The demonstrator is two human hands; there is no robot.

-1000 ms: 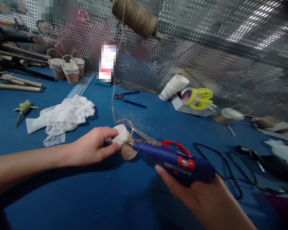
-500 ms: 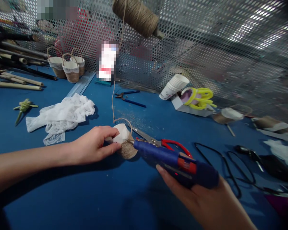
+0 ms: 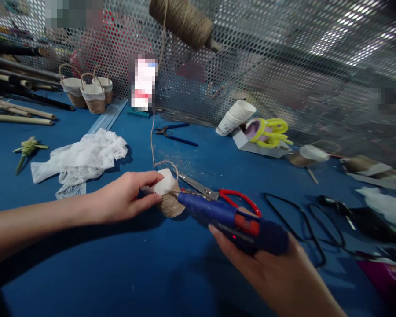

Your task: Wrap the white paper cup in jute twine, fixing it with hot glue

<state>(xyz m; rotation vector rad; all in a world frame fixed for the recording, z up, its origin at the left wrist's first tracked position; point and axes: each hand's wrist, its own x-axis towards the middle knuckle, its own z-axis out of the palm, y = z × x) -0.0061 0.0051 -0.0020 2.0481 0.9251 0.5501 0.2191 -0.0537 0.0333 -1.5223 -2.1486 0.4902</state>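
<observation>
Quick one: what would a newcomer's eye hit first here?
Probably the dark blue glue gun in the right hand, just right of centre, pointing at the twine-wrapped cup in the left hand. Next, the red-handled scissors just beyond the gun, the white lace heap on the left, and the twine spool up top.

Rough twine, smooth paper cup

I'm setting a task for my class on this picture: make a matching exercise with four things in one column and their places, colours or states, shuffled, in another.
Column one
1. Glue gun
2. Lace
3. Twine spool
4. Scissors

Column two
A. raised above the blue table
B. red-handled
C. gripped by the right hand
D. white, in a crumpled heap

Right pairs: 1-C, 2-D, 3-A, 4-B
</observation>
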